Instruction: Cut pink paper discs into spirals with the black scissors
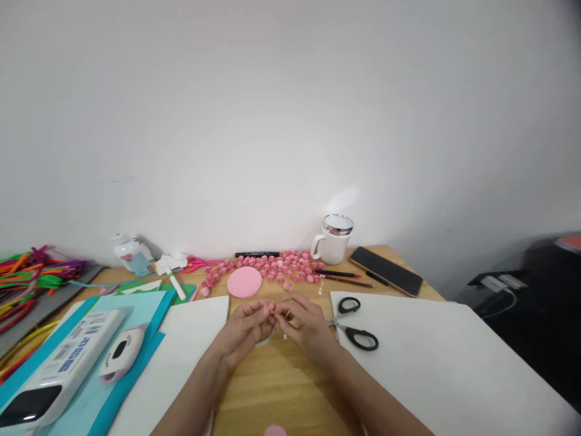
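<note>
A small pink piece (272,307), apparently rolled paper, is pinched between the thumb and fingers of my left hand (245,327). My right hand (305,321) meets it from the other side, fingertips closed together at the piece's edge. Much of the piece is covered by the fingers. Just behind the hands lies a flat pink paper disc (244,282), with a heap of similar small pink pieces (272,266) spread beyond it. Black-handled scissors (361,336) lie right of my right hand, their blades partly hidden by it. Another pink disc (275,430) shows at the bottom edge.
A white mug (333,242) and a phone (385,270) stand back right, near pencils (342,275). White sheets (431,345) flank the hands. On the left are blue paper (152,315), a white boxed device (68,369), a bottle (133,254) and pipe cleaners (36,278).
</note>
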`<state>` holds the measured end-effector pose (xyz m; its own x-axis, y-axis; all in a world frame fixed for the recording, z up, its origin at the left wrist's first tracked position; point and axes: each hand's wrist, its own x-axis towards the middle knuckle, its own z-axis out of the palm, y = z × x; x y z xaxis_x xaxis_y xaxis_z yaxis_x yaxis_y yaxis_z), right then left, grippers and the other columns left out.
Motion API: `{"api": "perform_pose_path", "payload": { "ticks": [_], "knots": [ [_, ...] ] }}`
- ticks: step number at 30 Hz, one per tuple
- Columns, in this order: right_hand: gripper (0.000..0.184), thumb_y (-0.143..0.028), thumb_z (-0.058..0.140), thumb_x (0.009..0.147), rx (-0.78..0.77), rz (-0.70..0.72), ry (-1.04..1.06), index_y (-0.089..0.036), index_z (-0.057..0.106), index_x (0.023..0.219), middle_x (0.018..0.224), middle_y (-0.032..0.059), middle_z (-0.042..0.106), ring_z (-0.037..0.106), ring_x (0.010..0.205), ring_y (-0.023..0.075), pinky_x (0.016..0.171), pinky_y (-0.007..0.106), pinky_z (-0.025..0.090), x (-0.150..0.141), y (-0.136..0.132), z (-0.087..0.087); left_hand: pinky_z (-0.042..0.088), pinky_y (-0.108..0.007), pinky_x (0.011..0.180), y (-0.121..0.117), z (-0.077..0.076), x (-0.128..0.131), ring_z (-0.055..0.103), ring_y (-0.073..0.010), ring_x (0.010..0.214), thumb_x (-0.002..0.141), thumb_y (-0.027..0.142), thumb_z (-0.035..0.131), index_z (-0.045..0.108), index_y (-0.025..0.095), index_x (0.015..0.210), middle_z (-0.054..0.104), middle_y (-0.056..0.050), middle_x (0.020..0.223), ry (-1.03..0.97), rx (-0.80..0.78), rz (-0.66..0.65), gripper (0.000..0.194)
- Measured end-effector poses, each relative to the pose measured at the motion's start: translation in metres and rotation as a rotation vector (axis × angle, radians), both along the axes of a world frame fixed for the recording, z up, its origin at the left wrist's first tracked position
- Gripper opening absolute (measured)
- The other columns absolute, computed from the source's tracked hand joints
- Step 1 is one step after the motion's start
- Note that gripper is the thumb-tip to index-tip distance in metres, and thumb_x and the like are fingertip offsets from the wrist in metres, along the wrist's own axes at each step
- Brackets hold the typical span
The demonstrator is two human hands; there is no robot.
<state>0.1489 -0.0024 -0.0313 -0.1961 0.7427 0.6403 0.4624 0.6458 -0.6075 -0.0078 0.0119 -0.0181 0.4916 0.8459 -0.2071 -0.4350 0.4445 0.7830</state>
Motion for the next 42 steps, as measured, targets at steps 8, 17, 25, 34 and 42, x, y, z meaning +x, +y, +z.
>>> {"api": "perform_pose_path", "payload": {
  "ticks": [8,17,25,34,42],
  "knots": [
    [0.008,-0.015,0.051,0.08,0.033,-0.008,0.028,-0.018,0.058,0.079,0.072,0.0026,0.058,0.055,0.061,0.0119,0.054,0.02,0.045,0.0,-0.001,0.0,0.041,-0.02,0.064,0.0,0.003,0.0,0.053,-0.0083,0.063,0.07,0.022,0.067,0.067,0.01,0.075,0.062,-0.005,0.069,0.134,0.065,0.006,0.013],
    [0.019,-0.025,0.053,0.082,0.102,-0.009,-0.067,-0.021,0.059,0.1,0.089,0.0071,0.061,0.06,0.067,0.0137,0.054,0.022,0.047,0.006,0.005,-0.01,0.034,-0.018,0.05,0.0,0.007,-0.012,0.046,-0.0064,0.052,0.066,0.024,0.07,0.069,0.01,0.072,0.059,-0.002,0.057,0.358,0.174,-0.08,0.016],
    [0.015,-0.02,0.051,0.083,0.073,0.002,-0.118,-0.019,0.063,0.092,0.084,0.0069,0.063,0.059,0.068,0.0141,0.057,0.023,0.047,0.006,0.006,-0.011,0.041,-0.022,0.058,0.001,-0.001,-0.009,0.053,-0.0103,0.058,0.065,0.031,0.069,0.069,0.011,0.072,0.064,-0.005,0.066,0.437,0.238,-0.031,0.021],
    [0.016,-0.016,0.051,0.083,0.04,0.082,-0.068,-0.02,0.063,0.092,0.084,0.0065,0.061,0.059,0.072,0.0144,0.062,0.024,0.049,0.003,0.005,-0.01,0.043,-0.022,0.06,0.0,0.002,-0.004,0.055,-0.0108,0.059,0.063,0.03,0.07,0.069,0.011,0.08,0.064,-0.005,0.065,0.414,0.245,0.046,0.026],
    [0.017,-0.016,0.051,0.082,0.008,0.044,-0.045,-0.021,0.06,0.096,0.085,0.0068,0.061,0.058,0.067,0.0145,0.057,0.024,0.05,0.003,0.006,-0.013,0.045,-0.022,0.056,0.002,0.006,-0.002,0.057,-0.0116,0.053,0.06,0.026,0.069,0.067,0.011,0.072,0.064,-0.002,0.055,0.575,0.3,0.259,0.019]
  ]
}}
